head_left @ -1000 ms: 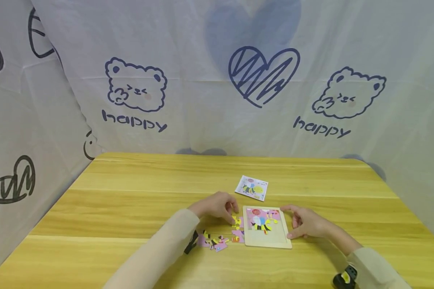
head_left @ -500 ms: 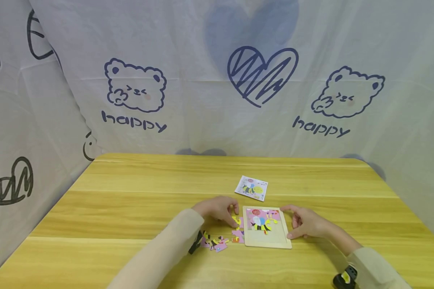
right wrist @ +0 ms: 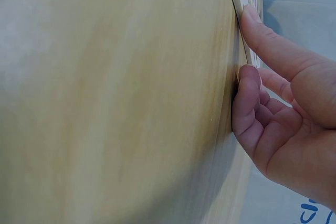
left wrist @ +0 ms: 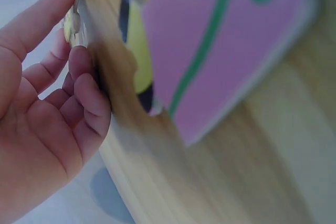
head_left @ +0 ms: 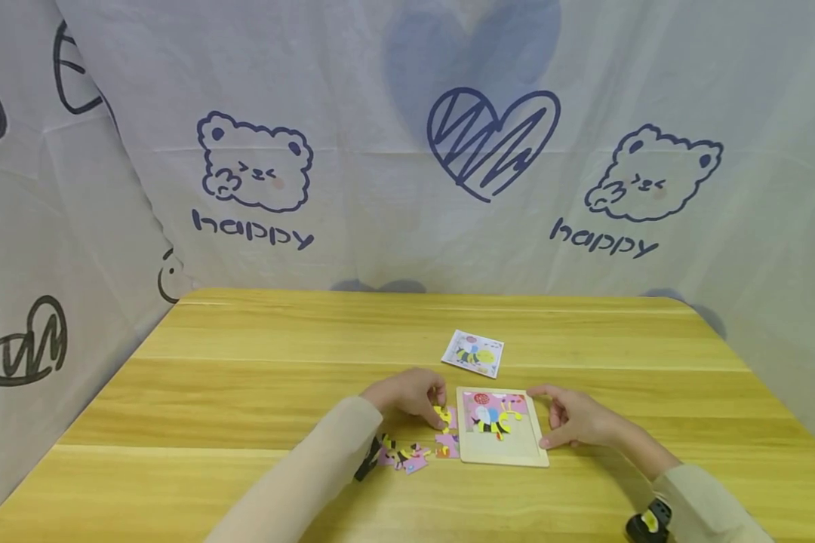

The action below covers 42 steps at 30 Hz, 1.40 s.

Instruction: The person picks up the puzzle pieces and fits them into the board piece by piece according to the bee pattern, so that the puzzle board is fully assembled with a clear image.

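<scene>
My left hand pinches a yellow and pink jigsaw piece between thumb and index finger, just left of the wooden puzzle tray. The piece is partly hidden by the fingers. Several assembled pieces fill the tray's upper part with a bee picture; its lower part is bare wood. My right hand holds the tray's right side, index finger at the upper corner and thumb lower on the edge. Below the pinched piece lies another pink piece.
Several loose pieces lie in a cluster beside my left wrist; a pink one with a green line looms close in the left wrist view. A printed bee card rests behind the tray. A patterned cloth hangs beyond the table.
My left hand has shifted slightly toward me and right, its thumb and index finger now over the yellow piece. The right hand and tray have stayed in place.
</scene>
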{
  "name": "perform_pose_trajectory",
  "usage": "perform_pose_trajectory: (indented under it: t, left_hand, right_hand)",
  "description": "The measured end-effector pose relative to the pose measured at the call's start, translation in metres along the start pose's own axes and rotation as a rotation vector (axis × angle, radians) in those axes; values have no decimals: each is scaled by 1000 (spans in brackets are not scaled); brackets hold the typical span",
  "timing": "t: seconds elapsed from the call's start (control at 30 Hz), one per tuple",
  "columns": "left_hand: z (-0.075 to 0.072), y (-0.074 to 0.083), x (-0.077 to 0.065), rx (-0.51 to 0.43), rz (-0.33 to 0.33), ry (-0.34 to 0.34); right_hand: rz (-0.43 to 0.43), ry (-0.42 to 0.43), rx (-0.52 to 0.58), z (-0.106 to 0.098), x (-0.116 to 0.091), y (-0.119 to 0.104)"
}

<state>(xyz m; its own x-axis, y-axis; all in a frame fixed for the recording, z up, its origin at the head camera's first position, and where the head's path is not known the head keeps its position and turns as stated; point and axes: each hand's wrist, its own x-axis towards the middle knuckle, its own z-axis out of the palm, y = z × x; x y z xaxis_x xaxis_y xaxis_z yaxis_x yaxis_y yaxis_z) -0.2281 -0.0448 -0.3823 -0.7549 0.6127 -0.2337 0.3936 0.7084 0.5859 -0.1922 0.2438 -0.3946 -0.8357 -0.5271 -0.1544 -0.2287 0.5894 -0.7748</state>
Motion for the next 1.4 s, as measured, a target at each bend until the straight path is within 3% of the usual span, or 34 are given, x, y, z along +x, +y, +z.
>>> perform_pose_trajectory:
  t: [0.17, 0.4, 0.97, 1.2, 1.4]
  left_hand:
    - [-1, -1, 1, -8, 12, 6]
    - [-4, 0, 2, -113, 14, 3]
    - [-18, -1, 4, -168, 99, 49]
    - [-26, 8, 5, -261, 136, 68]
    - [-21, 19, 11, -296, 124, 74]
  right_hand:
    - [-1, -5, 1, 0, 0, 0]
    - [-8, -4, -1, -1, 0, -1]
    - [3, -6, 11, 0, -1, -2]
    - [5, -4, 8, 0, -1, -3]
    - [2, 1, 14, 1, -1, -2]
